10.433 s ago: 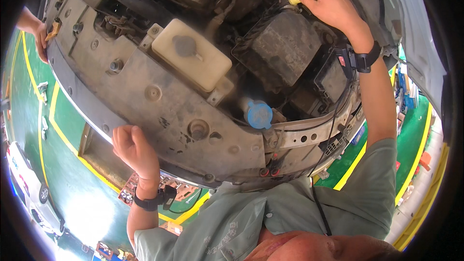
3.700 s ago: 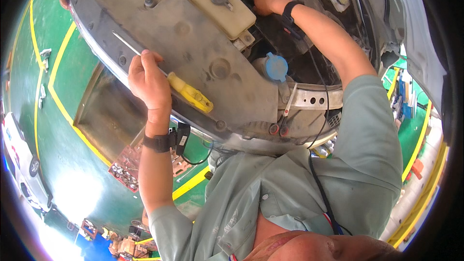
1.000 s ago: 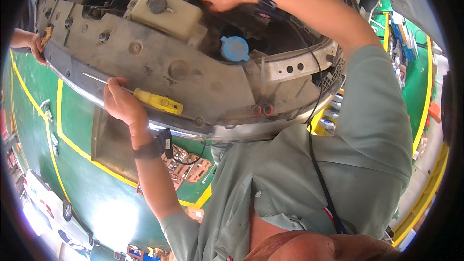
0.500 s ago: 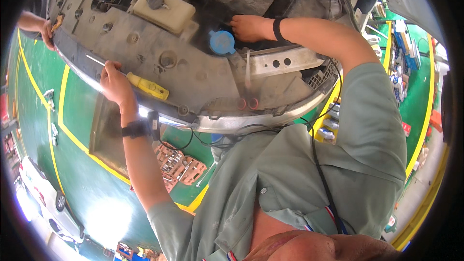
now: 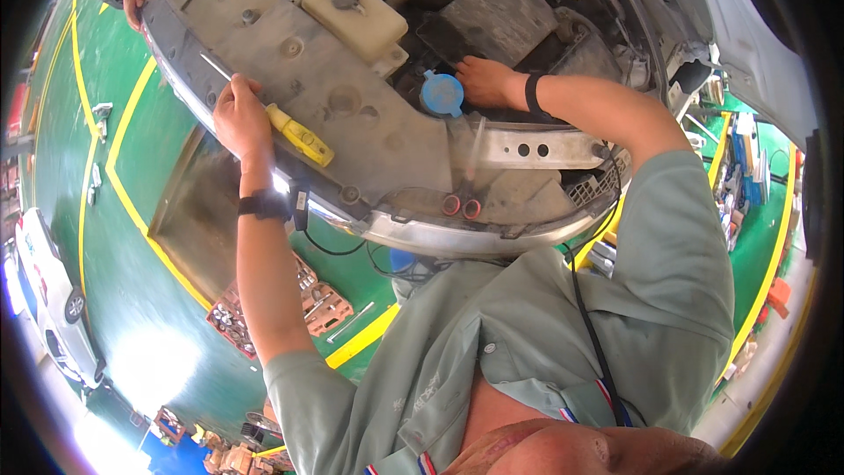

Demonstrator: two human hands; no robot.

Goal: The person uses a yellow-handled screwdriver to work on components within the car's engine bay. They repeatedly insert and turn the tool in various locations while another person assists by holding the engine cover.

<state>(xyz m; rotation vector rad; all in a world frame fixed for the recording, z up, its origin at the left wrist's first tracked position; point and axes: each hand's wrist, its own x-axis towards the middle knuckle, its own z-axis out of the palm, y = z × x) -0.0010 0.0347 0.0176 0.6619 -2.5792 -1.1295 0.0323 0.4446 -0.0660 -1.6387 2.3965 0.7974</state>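
My left hand (image 5: 241,120) is curled over the metal shaft of a screwdriver (image 5: 301,136) at the front edge of a car's engine bay. Its yellow handle lies on the grey plastic cover (image 5: 387,142), and the shaft's tip sticks out past my fingers. My right hand (image 5: 489,85) reaches down into the bay just right of a round blue cap (image 5: 442,94). Those fingers are bent, and their tips are hidden in the dark gap. Scissors (image 5: 462,205) with red finger rings lie on the cover's right part, pointing away from me.
A whitish fluid tank (image 5: 353,22) stands behind the cover. Another person's hand (image 5: 134,2) rests on the bay's far left edge. Below the bumper, an open tool case (image 5: 322,303) lies on the green floor. A black cable (image 5: 573,299) runs down my shirt.
The view has shifted, so the bay appears further right. My left hand stays at the screwdriver, and my right hand stays beside the blue cap with fingers bent lower.
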